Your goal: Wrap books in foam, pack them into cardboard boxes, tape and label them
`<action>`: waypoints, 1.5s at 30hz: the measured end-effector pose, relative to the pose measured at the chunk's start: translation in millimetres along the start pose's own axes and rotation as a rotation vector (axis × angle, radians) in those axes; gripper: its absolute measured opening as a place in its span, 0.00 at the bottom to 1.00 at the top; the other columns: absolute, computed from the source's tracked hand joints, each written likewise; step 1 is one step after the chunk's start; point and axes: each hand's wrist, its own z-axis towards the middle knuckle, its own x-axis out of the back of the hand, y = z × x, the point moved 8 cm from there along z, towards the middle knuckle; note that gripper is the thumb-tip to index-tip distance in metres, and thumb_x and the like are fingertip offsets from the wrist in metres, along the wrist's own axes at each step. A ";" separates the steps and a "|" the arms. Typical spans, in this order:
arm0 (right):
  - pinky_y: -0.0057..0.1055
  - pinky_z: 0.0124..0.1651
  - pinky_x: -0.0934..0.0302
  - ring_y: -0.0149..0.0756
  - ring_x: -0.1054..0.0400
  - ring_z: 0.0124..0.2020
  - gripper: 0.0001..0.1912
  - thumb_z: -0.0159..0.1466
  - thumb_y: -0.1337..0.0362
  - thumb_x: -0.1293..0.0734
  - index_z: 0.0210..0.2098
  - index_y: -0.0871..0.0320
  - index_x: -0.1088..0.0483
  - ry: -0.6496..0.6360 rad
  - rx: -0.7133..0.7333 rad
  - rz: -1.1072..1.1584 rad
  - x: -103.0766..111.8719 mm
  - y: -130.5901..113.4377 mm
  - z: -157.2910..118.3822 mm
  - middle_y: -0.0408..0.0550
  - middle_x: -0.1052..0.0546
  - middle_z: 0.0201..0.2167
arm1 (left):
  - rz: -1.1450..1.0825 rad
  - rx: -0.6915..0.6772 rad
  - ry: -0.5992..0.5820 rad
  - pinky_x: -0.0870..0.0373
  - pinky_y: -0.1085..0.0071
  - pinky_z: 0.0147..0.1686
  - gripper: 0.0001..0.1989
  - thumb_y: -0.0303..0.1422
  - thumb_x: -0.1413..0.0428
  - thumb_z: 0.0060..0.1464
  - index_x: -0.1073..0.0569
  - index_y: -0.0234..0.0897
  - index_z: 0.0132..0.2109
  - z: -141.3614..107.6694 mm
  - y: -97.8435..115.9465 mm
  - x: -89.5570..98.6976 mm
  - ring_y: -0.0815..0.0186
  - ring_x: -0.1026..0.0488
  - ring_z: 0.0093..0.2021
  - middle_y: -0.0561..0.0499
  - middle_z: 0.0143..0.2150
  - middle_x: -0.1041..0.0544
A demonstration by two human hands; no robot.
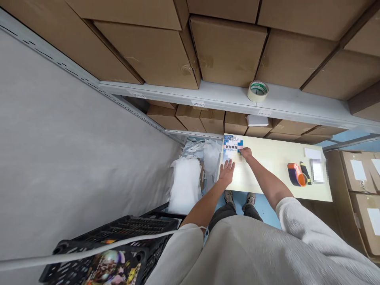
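A book with a blue and white cover (230, 143) lies at the left end of the pale yellow table (267, 158). My right hand (246, 152) pinches the book's right edge, thumb and fingers together. Below the book, my left hand (227, 171) rests flat with its fingers spread, over the book's pale lower part or the tabletop; which one is hard to tell. An orange and purple tape dispenser (296, 175) sits on the table's right part, beside a black and yellow tool (304, 171).
Shelves of cardboard boxes (228, 51) stand beyond the table, with a tape roll (258, 92) on the shelf edge. White packing sheets (185, 184) are piled to the left. Black crates (118, 237) stand at lower left, and more boxes (360, 172) at right. A white cable (118, 247) crosses in front.
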 end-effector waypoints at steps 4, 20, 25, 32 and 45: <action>0.31 0.43 0.29 0.40 0.22 0.39 0.14 0.56 0.60 0.28 0.42 0.55 0.22 -0.005 -0.043 -0.035 0.2 -2.8 0.9 0.45 0.18 0.33 | -0.019 0.002 0.020 0.55 0.42 0.81 0.49 0.23 0.46 0.60 0.51 0.44 0.84 4.4 -0.7 -4.5 0.48 0.60 0.85 0.47 0.87 0.59; 0.40 0.58 0.30 0.45 0.23 0.50 0.18 0.71 0.61 0.39 0.57 0.52 0.25 0.151 0.345 0.018 50.2 -70.9 -50.3 0.49 0.16 0.49 | -0.001 -0.011 0.173 0.58 0.38 0.80 0.47 0.23 0.46 0.58 0.46 0.40 0.83 -12.0 3.2 11.0 0.43 0.57 0.85 0.39 0.86 0.54; 0.42 0.63 0.32 0.48 0.28 0.63 0.22 0.76 0.58 0.41 0.66 0.52 0.30 0.261 0.378 -0.002 104.0 -75.4 -86.2 0.55 0.19 0.59 | -0.006 -0.071 0.057 0.52 0.44 0.80 0.41 0.38 0.46 0.67 0.46 0.37 0.83 -16.0 13.9 6.2 0.43 0.51 0.83 0.35 0.85 0.49; 0.41 0.55 0.27 0.47 0.22 0.54 0.23 0.69 0.54 0.35 0.60 0.55 0.29 0.278 0.218 0.356 156.4 10.4 -108.4 0.55 0.16 0.52 | 0.021 -0.015 -0.016 0.65 0.41 0.81 0.44 0.43 0.49 0.70 0.56 0.37 0.85 -4.9 21.3 -1.2 0.42 0.62 0.85 0.38 0.87 0.62; 0.40 0.57 0.27 0.45 0.20 0.50 0.18 0.63 0.59 0.31 0.51 0.55 0.21 0.152 -0.107 0.127 119.6 123.4 -129.9 0.50 0.14 0.46 | 0.033 -0.136 0.066 0.48 0.51 0.78 0.38 0.41 0.54 0.74 0.53 0.41 0.84 -9.1 66.9 15.1 0.47 0.49 0.83 0.41 0.86 0.53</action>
